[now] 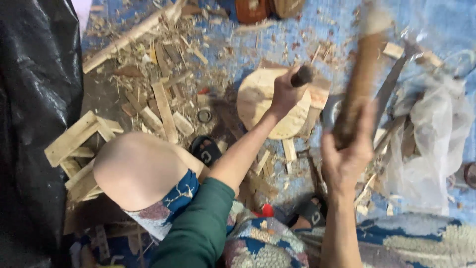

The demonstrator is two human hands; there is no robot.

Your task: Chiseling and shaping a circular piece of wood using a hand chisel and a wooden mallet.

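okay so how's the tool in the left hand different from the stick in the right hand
The tool in the left hand is short and dark, with only its end showing above the fist, held over the round wooden block. The stick in the right hand is long, reddish-brown, raised in the air and blurred. The tool looks sharp in the picture. Both are gripped in a closed fist.

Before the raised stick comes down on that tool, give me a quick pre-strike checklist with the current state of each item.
1. Left hand gripped on the dark tool handle: ok.
2. Tool set over the round wooden block: ok.
3. Right hand firm on the wooden stick: ok, though the stick is motion-blurred.
4. Tool's tip seated on a workpiece: cannot tell, the hand hides it.
5. Bare knee and sandalled foot clear of the block: foot lies close, not ok.
6. Floor footing: not ok, wood scraps litter it.
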